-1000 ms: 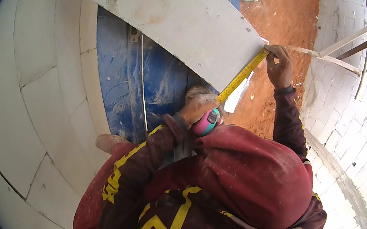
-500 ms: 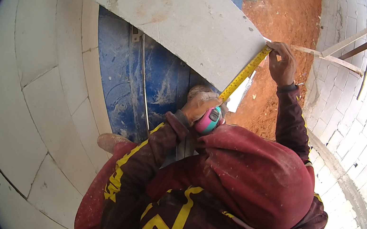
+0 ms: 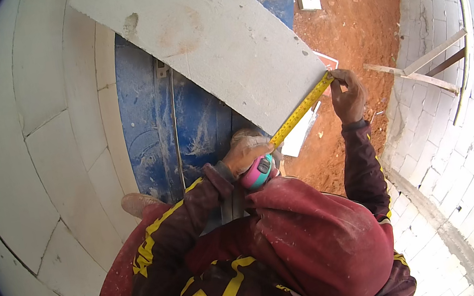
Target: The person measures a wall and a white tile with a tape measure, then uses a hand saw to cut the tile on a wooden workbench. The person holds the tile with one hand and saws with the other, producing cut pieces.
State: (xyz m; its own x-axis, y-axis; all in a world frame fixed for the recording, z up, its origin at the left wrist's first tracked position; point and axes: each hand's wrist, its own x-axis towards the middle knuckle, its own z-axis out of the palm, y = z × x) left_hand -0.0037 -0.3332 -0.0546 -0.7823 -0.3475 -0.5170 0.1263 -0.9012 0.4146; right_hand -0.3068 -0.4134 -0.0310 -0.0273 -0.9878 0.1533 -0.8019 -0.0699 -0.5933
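Observation:
A long grey-white block panel lies slantwise, its near end facing me. Along that end edge stretches the yellow blade of a tape measure. Its pink and teal case sits just below the panel's left near corner, by my knee. My left hand is closed on the tape measure where the blade leaves the case, though its fingertips are partly hidden. At the panel's right corner, my right hand pinches the blade's far end between thumb and fingers.
Beneath the panel is a dusty blue metal surface. Pale block walls rise at left and right. Reddish soil with small white pieces lies at the right, near a frame of wooden bars.
The whole view has shifted, so panel, hands and tape appear slightly farther left and lower. Both hands keep their hold, and the tape stays along the panel's end.

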